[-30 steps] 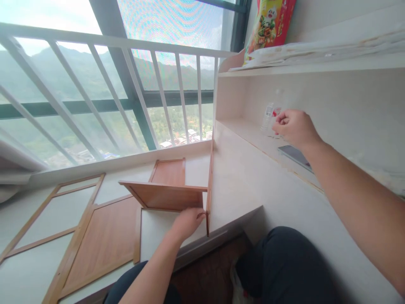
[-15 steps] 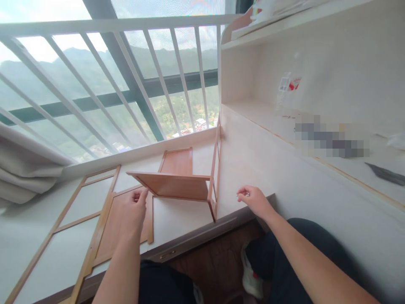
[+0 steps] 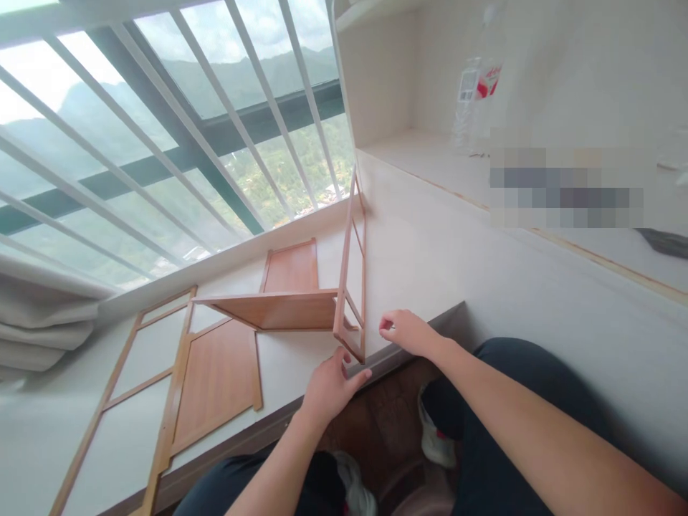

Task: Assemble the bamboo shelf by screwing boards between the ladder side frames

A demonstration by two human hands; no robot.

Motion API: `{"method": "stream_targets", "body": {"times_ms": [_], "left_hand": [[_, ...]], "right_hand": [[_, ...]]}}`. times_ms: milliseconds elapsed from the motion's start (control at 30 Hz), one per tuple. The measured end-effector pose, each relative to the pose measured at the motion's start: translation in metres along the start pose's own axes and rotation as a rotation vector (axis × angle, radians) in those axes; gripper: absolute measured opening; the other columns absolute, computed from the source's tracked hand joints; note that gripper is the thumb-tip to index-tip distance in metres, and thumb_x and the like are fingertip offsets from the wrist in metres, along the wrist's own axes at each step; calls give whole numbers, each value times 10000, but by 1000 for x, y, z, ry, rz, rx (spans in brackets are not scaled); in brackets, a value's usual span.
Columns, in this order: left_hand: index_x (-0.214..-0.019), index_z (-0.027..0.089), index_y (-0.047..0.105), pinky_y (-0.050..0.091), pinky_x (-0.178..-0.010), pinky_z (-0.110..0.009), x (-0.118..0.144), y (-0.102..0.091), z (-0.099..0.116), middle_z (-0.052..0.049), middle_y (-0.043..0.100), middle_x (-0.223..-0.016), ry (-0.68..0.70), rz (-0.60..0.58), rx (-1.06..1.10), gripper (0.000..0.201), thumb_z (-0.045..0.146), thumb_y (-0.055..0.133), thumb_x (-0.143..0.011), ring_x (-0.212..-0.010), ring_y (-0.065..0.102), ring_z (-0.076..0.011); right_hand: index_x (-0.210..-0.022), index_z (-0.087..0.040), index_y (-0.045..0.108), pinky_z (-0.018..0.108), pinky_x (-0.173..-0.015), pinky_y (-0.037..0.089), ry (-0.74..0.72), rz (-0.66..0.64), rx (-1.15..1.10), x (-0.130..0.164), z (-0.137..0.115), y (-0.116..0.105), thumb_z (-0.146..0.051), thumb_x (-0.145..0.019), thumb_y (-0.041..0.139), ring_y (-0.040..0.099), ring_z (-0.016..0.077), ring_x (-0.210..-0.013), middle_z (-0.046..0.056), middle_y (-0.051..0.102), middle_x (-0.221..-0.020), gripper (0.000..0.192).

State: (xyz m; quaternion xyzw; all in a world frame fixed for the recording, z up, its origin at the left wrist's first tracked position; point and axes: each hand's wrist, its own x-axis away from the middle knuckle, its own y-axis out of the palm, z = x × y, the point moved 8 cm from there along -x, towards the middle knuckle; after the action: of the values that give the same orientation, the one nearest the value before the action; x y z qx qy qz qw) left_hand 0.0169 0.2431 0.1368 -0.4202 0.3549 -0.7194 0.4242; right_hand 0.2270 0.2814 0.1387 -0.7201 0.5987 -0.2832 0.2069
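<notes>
My left hand [image 3: 330, 383] is open, its thumb and fingers apart, just below the near lower corner of an upright wooden ladder-like frame [image 3: 340, 315]. Whether it touches the frame I cannot tell. To the right of that frame, my right hand [image 3: 405, 332] is closed in a pinch; a tiny pale glint shows at the fingertips, too small to name. A wooden panel [image 3: 290, 313] meets the frame along one edge and stands tilted above the white window ledge [image 3: 287, 358].
On the ledge lie another wooden panel [image 3: 218, 373], a smaller panel [image 3: 293, 266] and a long wooden frame [image 3: 122, 362]. White railings [image 3: 258, 107] line the window. A clear plastic bottle [image 3: 466, 107] stands on the right shelf [image 3: 424, 147]. A grey curtain [image 3: 43, 315] hangs at left.
My left hand has moved right, from over the flat panel to the upright frame's near corner, and its fingers have spread. My right hand remains pinched, slightly nearer the frame. The view has shifted.
</notes>
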Motion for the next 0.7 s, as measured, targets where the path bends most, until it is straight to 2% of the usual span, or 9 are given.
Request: {"method": "stream_targets", "body": {"times_ms": [133, 233, 333, 433, 500, 567, 700], "left_hand": [[-1018, 201, 656, 406, -720, -332, -12, 10, 6, -94, 721, -890, 12, 9, -109, 421, 568, 453, -983, -855, 689, -257], [-927, 189, 657, 398, -711, -335, -14, 11, 7, -104, 725, -883, 21, -1, -118, 394, 495, 422, -1010, -821, 682, -248], [-936, 192, 673, 399, -700, -330, -12, 10, 7, -87, 729, -872, 28, 10, -85, 326, 465, 500, -975, -790, 669, -235], [-927, 214, 694, 403, -693, -309, -12, 1, -4, -42, 723, -819, 25, 40, 8, 185, 374, 607, -894, -750, 645, -198], [-866, 216, 686, 421, -701, -299, -14, -14, -23, -24, 706, -783, -3, 99, 94, 115, 303, 612, -858, -720, 626, -177], [-871, 207, 667, 453, -723, -305, -16, -40, -51, -29, 690, -801, -71, 223, 188, 119, 290, 587, -847, -714, 617, -173], [-1163, 174, 565, 535, -776, -354, -6, -109, -111, -125, 651, -1094, -243, 629, 388, 380, 425, 537, -879, -942, 633, -236]], "right_hand": [[-810, -197, 745, 310, -799, 470, -16, 17, -18, 2, 0, 1, -223, -832, 668, 703, 239, -896, 82, 790, -916, 85], [-843, -205, 740, 329, -861, 479, -54, 67, -64, -1, -6, -4, -265, -865, 659, 702, 253, -944, 81, 789, -954, 103], [-898, -226, 726, 328, -951, 482, -96, 123, -141, -12, -12, -5, -301, -904, 633, 700, 245, -1053, 62, 787, -1084, 120], [-969, -226, 702, 330, -1001, 481, -104, 166, -215, -30, -11, 1, -316, -946, 581, 686, 233, -1127, 64, 764, -1200, 152], [-1012, -214, 685, 329, -999, 484, -101, 171, -251, -42, -8, 8, -310, -965, 546, 678, 225, -1145, 77, 753, -1230, 175], [-1027, -202, 672, 313, -971, 487, -103, 156, -278, -52, -5, 16, -304, -977, 520, 675, 211, -1129, 82, 753, -1213, 190], [-961, -185, 666, 288, -876, 470, -127, 103, -289, -59, -5, 28, -326, -965, 532, 670, 193, -979, 65, 761, -1048, 194]]}}
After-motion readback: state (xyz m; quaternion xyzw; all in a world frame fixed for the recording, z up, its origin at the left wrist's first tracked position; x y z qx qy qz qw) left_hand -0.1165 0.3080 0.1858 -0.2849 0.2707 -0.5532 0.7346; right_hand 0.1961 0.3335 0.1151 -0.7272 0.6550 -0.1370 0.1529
